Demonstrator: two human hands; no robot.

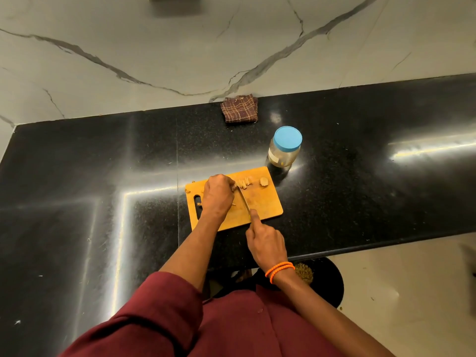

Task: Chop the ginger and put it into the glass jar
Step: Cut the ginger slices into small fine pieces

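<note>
Centre of frame, on the cutting board [260,210]: I am chopping ginger.
Ginger [243,183]: lying at the board's upper edge, long axis running left to right; one chunk [263,181] sitting apart to the right.
Left hand [217,195]: curling down onto the ginger's left end, pinning it.
Right hand [266,244]: gripping the knife [244,200], blade crossing the ginger's axis.
Glass jar [284,148]: standing upper right of the board, blue lid on.

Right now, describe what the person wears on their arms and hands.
Both hands are bare. The right hand has two orange beaded bracelets at its wrist. The left hand wears nothing; that arm's maroon sleeve is pushed up near the elbow.
</note>
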